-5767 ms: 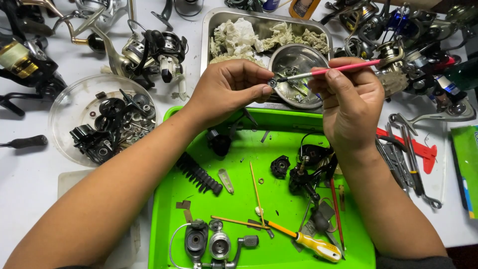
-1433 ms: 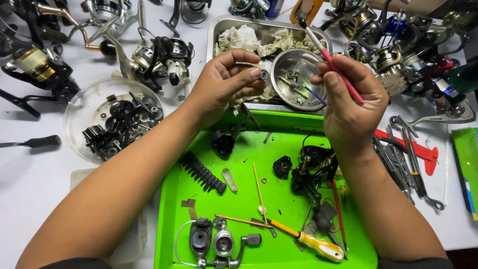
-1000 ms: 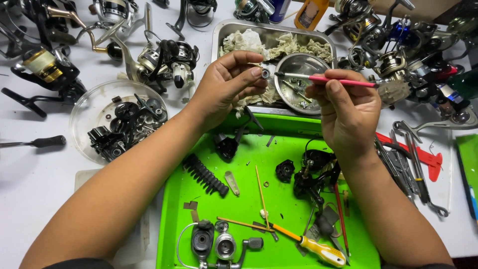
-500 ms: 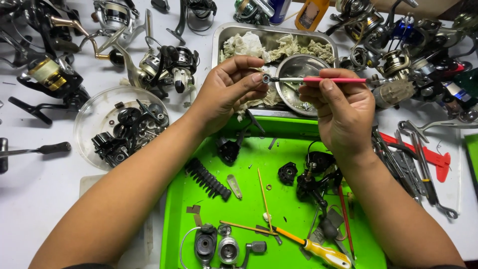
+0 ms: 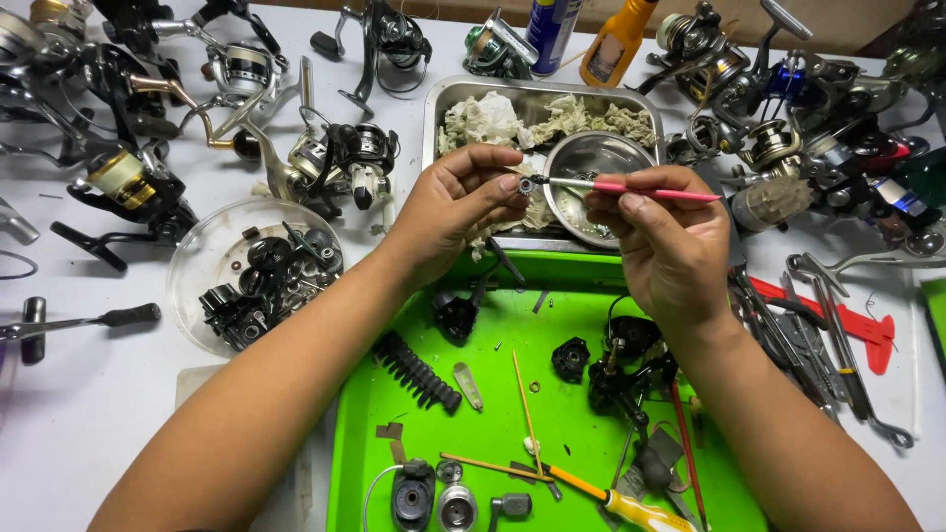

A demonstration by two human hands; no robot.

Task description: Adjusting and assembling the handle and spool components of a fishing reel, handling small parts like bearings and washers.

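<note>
My left hand (image 5: 458, 202) pinches a small round metal part (image 5: 526, 184), like a bearing, between thumb and fingertips. My right hand (image 5: 662, 241) holds a thin red-handled brush (image 5: 641, 187) level, with its tip at the small part. Both hands hover over the far edge of a bright green tray (image 5: 394, 433), in front of a round steel bowl (image 5: 591, 163) that sits in a metal pan (image 5: 445, 99) with crumpled rags.
The green tray holds dismantled reel parts, a black ribbed spring (image 5: 416, 371), wooden sticks and a yellow-handled screwdriver (image 5: 616, 504). A clear dish of black parts (image 5: 251, 276) lies left. Fishing reels crowd the table's far side. Pliers and red-handled tools (image 5: 838, 325) lie right. Bottles (image 5: 616, 39) stand behind.
The brush left the steel bowl and swung level; its tip now meets the small part in my left hand. Both hands have stayed almost still for the last half second.
</note>
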